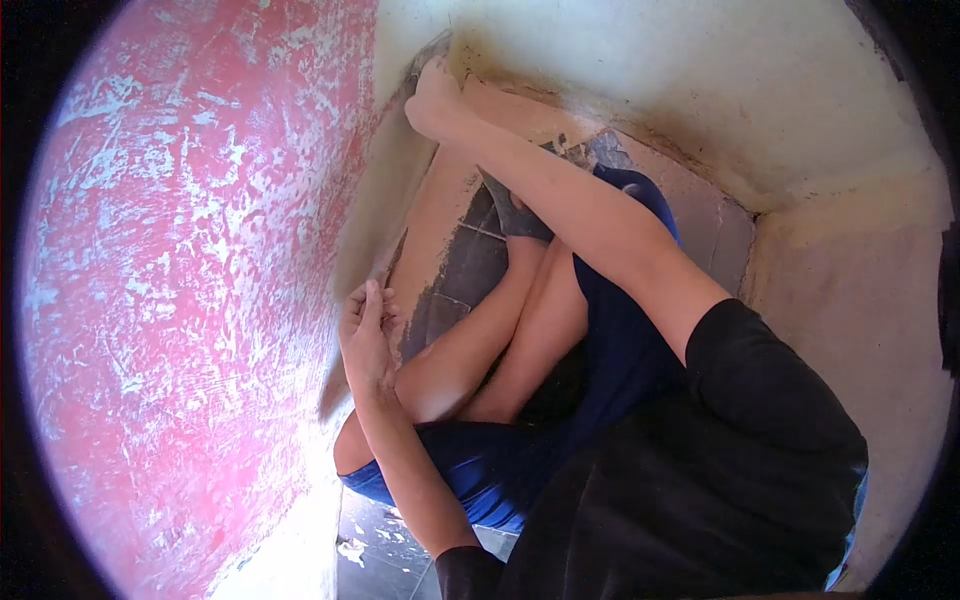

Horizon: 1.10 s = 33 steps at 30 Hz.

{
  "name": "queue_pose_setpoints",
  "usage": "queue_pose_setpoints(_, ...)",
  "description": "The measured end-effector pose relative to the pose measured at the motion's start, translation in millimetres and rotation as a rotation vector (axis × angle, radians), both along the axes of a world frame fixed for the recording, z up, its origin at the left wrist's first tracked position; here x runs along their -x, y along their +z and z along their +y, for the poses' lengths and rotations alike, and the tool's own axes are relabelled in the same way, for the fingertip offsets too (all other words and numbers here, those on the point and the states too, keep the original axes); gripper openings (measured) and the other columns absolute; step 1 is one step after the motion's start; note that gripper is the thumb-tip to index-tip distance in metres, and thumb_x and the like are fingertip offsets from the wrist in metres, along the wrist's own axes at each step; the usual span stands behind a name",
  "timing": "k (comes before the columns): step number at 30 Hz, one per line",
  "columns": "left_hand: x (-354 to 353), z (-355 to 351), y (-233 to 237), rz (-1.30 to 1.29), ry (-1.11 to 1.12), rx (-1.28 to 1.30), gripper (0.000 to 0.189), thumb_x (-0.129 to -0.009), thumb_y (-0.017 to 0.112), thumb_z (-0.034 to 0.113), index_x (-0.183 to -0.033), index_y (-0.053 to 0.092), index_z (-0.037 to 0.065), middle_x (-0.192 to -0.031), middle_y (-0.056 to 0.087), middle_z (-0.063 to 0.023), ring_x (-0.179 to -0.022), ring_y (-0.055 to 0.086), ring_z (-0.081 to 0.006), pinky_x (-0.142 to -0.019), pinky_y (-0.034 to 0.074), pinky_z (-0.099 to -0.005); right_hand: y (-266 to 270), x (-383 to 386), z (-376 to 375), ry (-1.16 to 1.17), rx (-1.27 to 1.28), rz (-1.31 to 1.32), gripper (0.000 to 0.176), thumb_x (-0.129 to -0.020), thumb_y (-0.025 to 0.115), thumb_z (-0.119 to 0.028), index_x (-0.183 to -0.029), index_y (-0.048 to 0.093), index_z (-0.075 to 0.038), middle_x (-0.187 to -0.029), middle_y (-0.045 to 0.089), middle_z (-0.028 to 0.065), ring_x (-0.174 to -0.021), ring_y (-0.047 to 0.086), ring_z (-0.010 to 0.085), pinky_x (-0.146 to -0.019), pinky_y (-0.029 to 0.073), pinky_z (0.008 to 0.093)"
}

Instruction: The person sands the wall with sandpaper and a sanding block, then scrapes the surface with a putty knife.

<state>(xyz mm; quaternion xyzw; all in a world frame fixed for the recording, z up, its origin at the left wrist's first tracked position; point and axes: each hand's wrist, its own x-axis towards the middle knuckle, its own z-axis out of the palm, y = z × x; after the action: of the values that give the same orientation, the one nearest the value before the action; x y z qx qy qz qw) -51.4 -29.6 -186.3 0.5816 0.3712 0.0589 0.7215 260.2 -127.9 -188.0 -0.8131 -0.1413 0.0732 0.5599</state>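
Observation:
High up near the wall corner, my right hand (pixel 437 102) is closed in a fist against the grey band (pixel 385 180) at the foot of the pink wall. Its fingers point away from me, and whatever they may grip is hidden. Lower down, my left hand (pixel 368 330) is by the near part of the same band, palm turned partly up. The left fingers are loosely curled and a little apart, with the thumb raised and nothing plain to see in them. A thin dark line (pixel 397 258) runs along the band's edge just beyond the left fingertips.
The pink wall (pixel 200 240) with patchy white marks rises on the left. Pale walls (pixel 850 150) close in ahead and on the right. Dusty light-brown powder (pixel 440 215) covers part of the dark floor tiles (pixel 470 265). My bent legs (pixel 490 350) fill the middle.

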Motion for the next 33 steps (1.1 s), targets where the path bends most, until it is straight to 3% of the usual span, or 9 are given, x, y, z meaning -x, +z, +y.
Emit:
queue_pose_setpoints(3, -6, 0, 0, -0.049, -0.020, -0.005, 0.027, -0.105, 0.065, 0.031, -0.109, 0.064, 0.004, -0.093, 0.067, -0.0014, -0.079, 0.059, -0.0079, -0.072, 0.048, -0.0231, -29, 50, 24, -0.184, 0.121, -0.453, 0.067, -0.079, 0.050, 0.008, -0.140, 0.027, 0.024, -0.138, 0.044, 0.0466, -0.126, 0.051, 0.0576, -0.110, 0.043, 0.0525)
queue_pose_setpoints(6, -15, -2, 3, -0.009, -0.014, -0.008, 0.027, -0.105, 0.066, 0.031, -0.109, 0.065, 0.005, -0.093, 0.067, -0.0014, -0.079, 0.060, -0.0080, -0.072, 0.048, -0.0232, -16, 96, 13, 0.044, 0.157, -0.503, 0.067, -0.079, 0.051, 0.006, -0.140, 0.028, 0.024, -0.138, 0.045, 0.0458, -0.130, 0.048, 0.0568, -0.112, 0.042, 0.0509)
queue_pose_setpoints(9, -6, -2, -3, 0.000, -0.002, -0.037, 0.027, -0.105, 0.066, 0.031, -0.109, 0.065, 0.005, -0.094, 0.067, -0.0016, -0.079, 0.060, -0.0081, -0.072, 0.049, -0.0235, -14, 28, 15, -0.176, 0.196, -0.329, 0.074, -0.080, 0.052, 0.004, -0.145, 0.023, 0.023, -0.142, 0.042, 0.0459, -0.127, 0.052, 0.0566, -0.112, 0.043, 0.0504)
queue_pose_setpoints(11, -3, 0, -6, -0.011, 0.011, -0.033, 0.027, -0.105, 0.066, 0.031, -0.110, 0.065, 0.004, -0.094, 0.067, -0.0017, -0.080, 0.060, -0.0084, -0.073, 0.049, -0.0241, -7, -25, -6, 0.026, 0.074, 0.028, 0.082, -0.081, 0.057, 0.002, -0.148, 0.017, 0.026, -0.155, 0.025, 0.0449, -0.147, 0.031, 0.0528, -0.125, 0.027, 0.0499)
queue_pose_setpoints(17, -11, 1, 0, -0.039, -0.032, 0.009, 0.028, -0.104, 0.066, 0.030, -0.113, 0.065, 0.004, -0.095, 0.067, -0.0016, -0.081, 0.060, -0.0078, -0.075, 0.048, -0.0240, -7, 79, 4, 0.048, 0.252, -0.463, 0.075, -0.082, 0.062, -0.001, -0.143, 0.027, 0.025, -0.147, 0.041, 0.0416, -0.137, 0.045, 0.0505, -0.118, 0.037, 0.0491)
queue_pose_setpoints(24, -3, -4, -1, 0.007, 0.002, -0.037, 0.029, -0.105, 0.065, 0.030, -0.115, 0.064, 0.003, -0.094, 0.067, -0.0016, -0.080, 0.059, -0.0079, -0.075, 0.048, -0.0241, -2, -19, -1, -0.066, 0.046, -0.126, 0.087, -0.079, 0.059, 0.000, -0.149, 0.014, 0.026, -0.155, 0.024, 0.0455, -0.146, 0.028, 0.0581, -0.123, 0.027, 0.0573)
queue_pose_setpoints(26, -5, -4, -2, -0.016, -0.031, -0.029, 0.028, -0.104, 0.066, 0.029, -0.115, 0.064, 0.003, -0.095, 0.067, -0.0018, -0.080, 0.059, -0.0081, -0.075, 0.049, -0.0242, 10, 16, 0, -0.007, 0.204, -0.145, 0.082, -0.077, 0.051, 0.009, -0.148, 0.013, 0.026, -0.149, 0.027, 0.0512, -0.144, 0.034, 0.0558, -0.122, 0.032, 0.0483)
queue_pose_setpoints(31, -15, -4, -1, -0.003, -0.049, -0.039, 0.028, -0.104, 0.067, 0.028, -0.114, 0.063, 0.002, -0.096, 0.068, -0.0021, -0.078, 0.060, -0.0081, -0.073, 0.049, -0.0237, -17, 65, 11, -0.102, 0.284, -0.722, 0.073, -0.079, 0.054, 0.004, -0.143, 0.024, 0.025, -0.143, 0.037, 0.0493, -0.138, 0.042, 0.0541, -0.117, 0.038, 0.0491)
queue_pose_setpoints(33, -7, -2, -1, 0.022, -0.051, -0.046, 0.028, -0.104, 0.066, 0.028, -0.114, 0.063, 0.002, -0.096, 0.068, -0.0022, -0.078, 0.060, -0.0083, -0.072, 0.049, -0.0238, -2, 9, -1, -0.019, 0.182, -0.394, 0.080, -0.079, 0.056, 0.003, -0.145, 0.018, 0.026, -0.148, 0.028, 0.0499, -0.142, 0.034, 0.0568, -0.120, 0.032, 0.0542)
